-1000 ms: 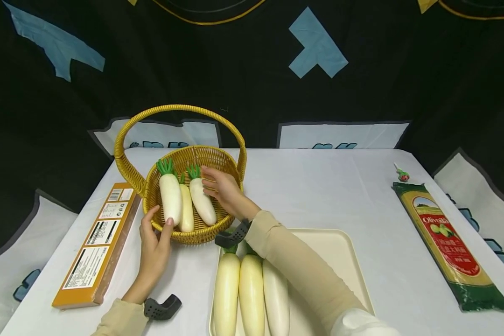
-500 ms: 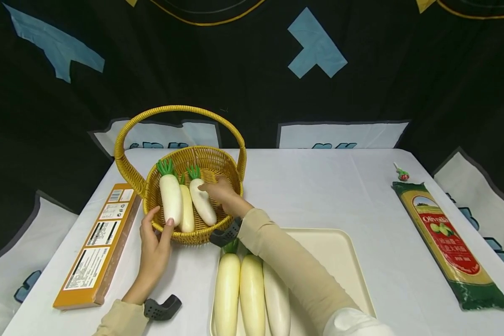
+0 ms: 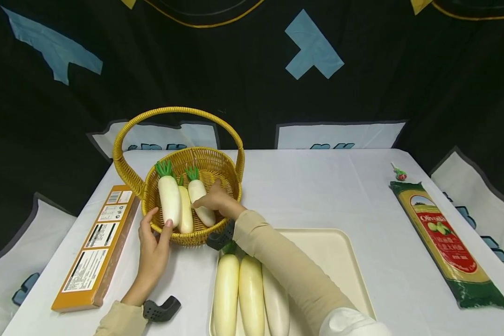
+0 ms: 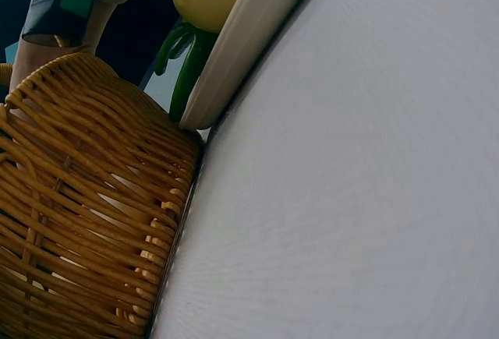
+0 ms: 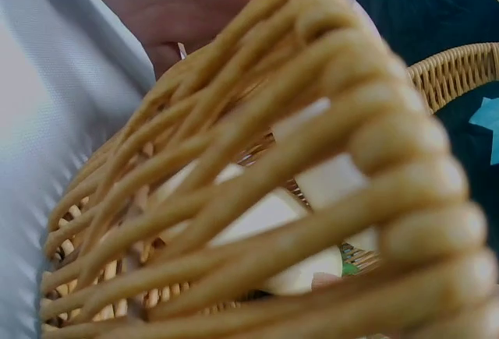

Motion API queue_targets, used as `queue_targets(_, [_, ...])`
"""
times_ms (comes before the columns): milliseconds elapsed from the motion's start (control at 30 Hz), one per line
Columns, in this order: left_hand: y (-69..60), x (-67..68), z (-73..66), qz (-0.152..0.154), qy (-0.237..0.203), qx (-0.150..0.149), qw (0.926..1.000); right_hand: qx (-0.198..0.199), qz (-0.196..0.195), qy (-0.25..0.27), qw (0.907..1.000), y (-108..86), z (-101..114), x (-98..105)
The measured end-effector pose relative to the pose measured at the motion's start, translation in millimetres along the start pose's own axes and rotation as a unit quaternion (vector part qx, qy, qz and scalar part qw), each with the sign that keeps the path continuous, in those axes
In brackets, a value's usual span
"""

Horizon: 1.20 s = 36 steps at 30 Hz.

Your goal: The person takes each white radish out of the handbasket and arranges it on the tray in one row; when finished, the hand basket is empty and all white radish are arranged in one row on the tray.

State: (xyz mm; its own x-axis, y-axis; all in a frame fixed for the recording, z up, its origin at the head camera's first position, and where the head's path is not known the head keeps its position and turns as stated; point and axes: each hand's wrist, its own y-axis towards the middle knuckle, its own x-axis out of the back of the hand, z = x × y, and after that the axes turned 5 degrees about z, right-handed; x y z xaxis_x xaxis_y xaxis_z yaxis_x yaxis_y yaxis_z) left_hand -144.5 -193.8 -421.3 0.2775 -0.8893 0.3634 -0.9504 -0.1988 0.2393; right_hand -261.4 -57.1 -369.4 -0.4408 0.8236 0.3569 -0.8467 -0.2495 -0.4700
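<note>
In the head view a yellow wicker basket [image 3: 195, 239] with a tall hoop handle holds three white radishes with green tops. My left hand [image 3: 153, 249] holds the basket's front-left rim, its thumb tip over the edge by the left radish [image 3: 169, 200]. My right hand [image 3: 218, 200] reaches inside and grips the right radish [image 3: 196, 189], thumb across it and fingers on its far side. A slimmer, yellowish radish [image 3: 185, 212] lies between the two. The basket's weave [image 5: 312, 160] covers much of the right wrist view; the right fingers are mostly hidden there.
A cream tray [image 3: 336, 261] with three long pale radishes [image 3: 252, 294] stands in front of the basket, partly under the right forearm. An orange box [image 3: 96, 247] lies at left. A pasta packet [image 3: 447, 242] and a small red-green item [image 3: 400, 174] lie at right.
My right hand has moved down and left within the basket, its thumb now across the right radish. The left hand has stayed at the rim.
</note>
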Motion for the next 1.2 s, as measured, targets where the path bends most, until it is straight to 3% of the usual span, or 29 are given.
queue_targets(267, [-0.9, 0.6, 0.6, 0.001, -0.001, -0.004, 1.0000, 0.013, -0.013, 0.005, 0.9998, -0.3, -1.1, -1.6])
queue_targets(633, [-2.7, 0.5, 0.4, -0.001, 0.003, 0.001, 1.0000, 0.092, 0.010, 0.008, 0.9957, -2.7, -4.9, -2.4])
queue_targets(833, [-2.6, -0.2, -0.2, -0.003, 0.007, 0.004, 1.0000, 0.113, 0.050, 0.005, 0.9923, -3.9, -5.4, -2.2])
queue_targets(1033, [-2.2, -0.5, -0.5, -0.005, 0.017, 0.010, 0.9998, 0.128, 0.092, -0.034, 0.9869, -4.7, -6.0, -1.3])
queue_targets(1200, [-1.8, -0.5, -0.2, -0.005, 0.010, 0.006, 0.9999, 0.133, 0.113, -0.028, 0.9843, -6.0, -6.6, -0.1])
